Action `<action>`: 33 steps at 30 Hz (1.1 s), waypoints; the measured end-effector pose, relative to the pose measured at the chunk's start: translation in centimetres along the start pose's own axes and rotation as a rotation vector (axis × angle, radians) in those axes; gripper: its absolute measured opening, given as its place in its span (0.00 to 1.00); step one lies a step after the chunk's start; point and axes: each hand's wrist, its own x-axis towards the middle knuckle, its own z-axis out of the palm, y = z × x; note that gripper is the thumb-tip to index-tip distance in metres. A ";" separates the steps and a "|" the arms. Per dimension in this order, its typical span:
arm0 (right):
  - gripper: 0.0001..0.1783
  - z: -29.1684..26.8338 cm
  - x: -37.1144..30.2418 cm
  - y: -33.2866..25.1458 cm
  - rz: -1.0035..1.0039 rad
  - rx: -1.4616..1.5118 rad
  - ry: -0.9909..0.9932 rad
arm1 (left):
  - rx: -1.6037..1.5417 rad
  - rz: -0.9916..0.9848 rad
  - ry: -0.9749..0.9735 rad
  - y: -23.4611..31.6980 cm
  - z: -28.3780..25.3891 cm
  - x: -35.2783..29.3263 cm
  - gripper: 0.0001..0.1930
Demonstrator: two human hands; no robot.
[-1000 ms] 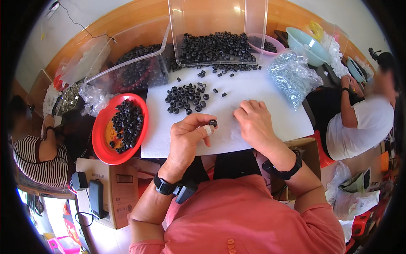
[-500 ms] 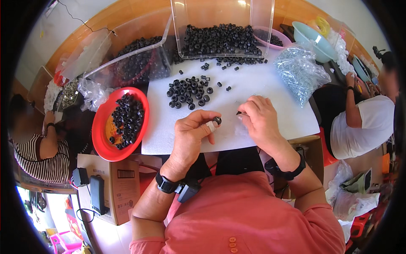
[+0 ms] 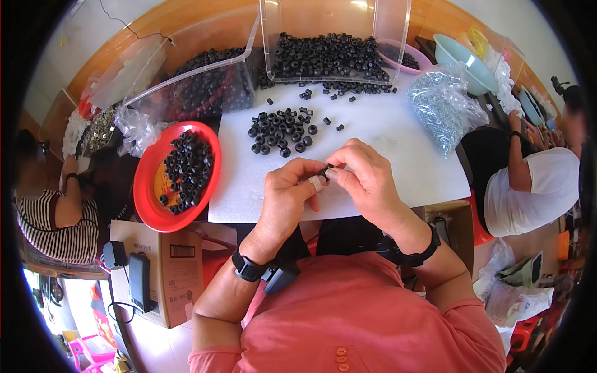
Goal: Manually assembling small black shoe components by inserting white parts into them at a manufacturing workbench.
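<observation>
Fingers of left hand and right hand clamp one black piece above one white board.

Gotta be a small parts workshop tbh: clear bin with tons of little black parts at 12 o'clock, bulk bag of tiny pieces at 2, plus a person in stripes around 9 and another in white at 3.

Both hands at a black piece

Bright overall (strong fisheye distortion)
</observation>
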 end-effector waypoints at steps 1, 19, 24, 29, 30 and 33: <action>0.05 0.0 0.0 0.0 0.022 0.034 -0.010 | -0.002 -0.001 0.001 0.0 0.0 0.0 0.07; 0.08 0.1 -0.2 -0.4 -0.031 0.055 0.008 | -0.088 -0.033 0.038 -0.1 -0.2 -0.4 0.07; 0.06 -0.4 -0.1 -0.7 -0.057 -0.002 -0.026 | -0.080 -0.034 0.030 -0.1 -0.2 -0.4 0.07; 0.02 -0.6 -0.2 -0.8 0.221 0.312 -0.086 | -0.057 -0.014 0.035 -0.3 -0.2 -0.4 0.07; 0.02 -0.5 -0.3 -0.8 0.222 0.312 -0.087 | -0.063 0.000 0.036 -0.4 -0.2 -0.5 0.06; 0.02 -0.2 -0.5 -0.8 0.229 0.358 -0.041 | -0.080 -0.002 0.043 -0.2 -0.2 -0.3 0.06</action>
